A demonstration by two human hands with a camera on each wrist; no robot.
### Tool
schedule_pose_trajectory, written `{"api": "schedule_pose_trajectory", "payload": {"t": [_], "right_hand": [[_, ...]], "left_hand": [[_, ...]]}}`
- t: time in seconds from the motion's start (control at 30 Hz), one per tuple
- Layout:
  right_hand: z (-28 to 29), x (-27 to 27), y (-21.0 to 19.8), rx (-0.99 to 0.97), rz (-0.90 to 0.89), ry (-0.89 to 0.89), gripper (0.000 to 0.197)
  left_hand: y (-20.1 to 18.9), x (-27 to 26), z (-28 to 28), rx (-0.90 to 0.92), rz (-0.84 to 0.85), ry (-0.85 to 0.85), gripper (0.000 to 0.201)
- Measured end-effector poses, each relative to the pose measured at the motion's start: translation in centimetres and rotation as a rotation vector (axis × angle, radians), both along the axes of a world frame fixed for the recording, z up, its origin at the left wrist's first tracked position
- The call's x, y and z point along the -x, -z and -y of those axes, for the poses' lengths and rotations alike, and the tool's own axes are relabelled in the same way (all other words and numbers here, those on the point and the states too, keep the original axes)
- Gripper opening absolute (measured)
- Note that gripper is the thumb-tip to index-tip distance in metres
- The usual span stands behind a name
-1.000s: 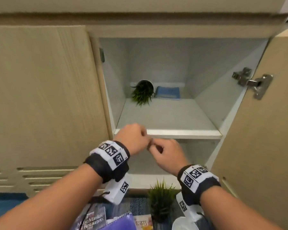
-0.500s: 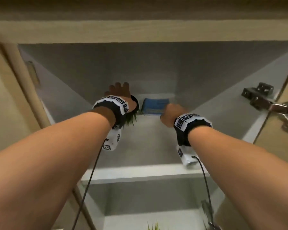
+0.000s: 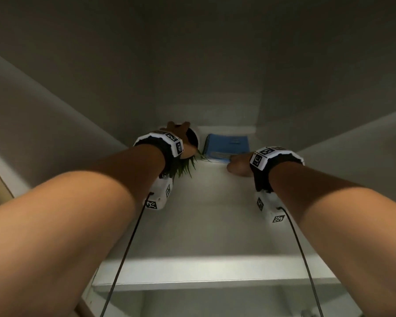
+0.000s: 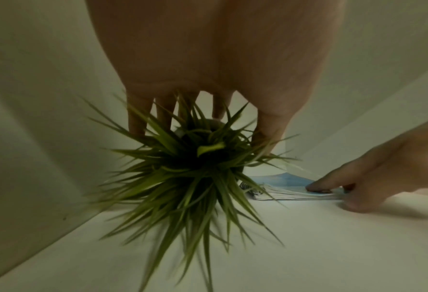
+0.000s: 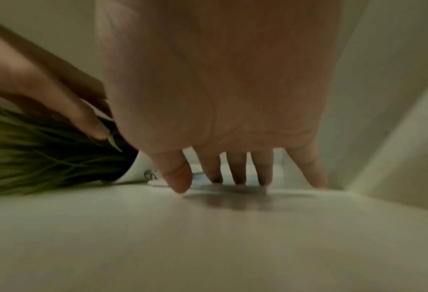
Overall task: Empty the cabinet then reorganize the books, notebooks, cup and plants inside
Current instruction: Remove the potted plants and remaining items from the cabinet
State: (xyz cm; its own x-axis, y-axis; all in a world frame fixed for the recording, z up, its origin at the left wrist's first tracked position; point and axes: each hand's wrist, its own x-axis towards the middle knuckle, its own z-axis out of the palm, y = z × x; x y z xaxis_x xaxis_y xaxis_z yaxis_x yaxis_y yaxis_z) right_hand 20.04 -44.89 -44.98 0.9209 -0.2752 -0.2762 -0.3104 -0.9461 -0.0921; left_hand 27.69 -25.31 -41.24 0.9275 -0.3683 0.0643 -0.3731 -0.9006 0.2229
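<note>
A spiky green plant [image 3: 183, 168] lies tipped on its side at the back of the cabinet shelf [image 3: 215, 225], leaves toward me. My left hand [image 3: 178, 132] grips its white pot [image 3: 196, 138]; in the left wrist view the fingers [image 4: 137, 126] curl over the pot and the thumb presses its right side. Right of it a blue spiral notebook [image 3: 227, 144] lies flat against the back wall. My right hand [image 3: 234, 162] pinches the notebook's [image 4: 286, 182] near edge, fingertips [image 5: 238, 178] on the cover and thumb at the edge.
Grey cabinet walls close in on the left [image 3: 55, 124] and right [image 3: 341, 133]. The shelf's front edge [image 3: 215, 271] runs below my forearms, with a lower compartment under it. Wrist-camera cables [image 3: 124, 259] hang from both wrists.
Both hands went from the shelf's front edge to the back of the cabinet. The left hand took hold of the plant pot, and the right hand reached the notebook's edge.
</note>
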Motion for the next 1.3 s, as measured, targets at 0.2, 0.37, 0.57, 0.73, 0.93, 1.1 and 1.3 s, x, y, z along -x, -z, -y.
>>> {"api": "schedule_pose_trajectory", "payload": {"t": [0.2,0.37,0.57,0.73,0.93,1.1,1.3], "right_hand": [[-0.7,3.0,-0.5,0.048,0.168,-0.019,0.03],[-0.5,7.3,0.0,0.147,0.122,0.08,0.068],[-2.8,12.7,0.5,0.084,0.12,0.006,0.048],[-4.4,17.3,0.9,0.086,0.143,0.009,0.048],[-6.1,21.5,-0.1,0.086,0.047,0.026,0.059],[-7.6,24.6,0.4,0.078,0.01,0.005,0.101],[-8.2,26.0,1.8,0.083,0.046,0.045,0.093]], "left_hand": [[-0.3,2.2,0.1,-0.001,0.053,-0.065,0.098],[-1.1,5.6,0.5,-0.017,0.177,-0.06,0.085],[-2.3,7.9,-1.8,-0.087,-0.049,-0.113,0.085],[-3.6,11.3,-3.4,-0.122,-0.034,-0.104,0.081],[-2.9,14.3,-4.3,-0.214,-0.019,-0.016,0.06],[-4.3,19.0,-4.7,-0.124,-0.17,0.017,0.043],[-5.0,15.4,-7.3,-0.27,-0.211,0.04,0.054]]}}
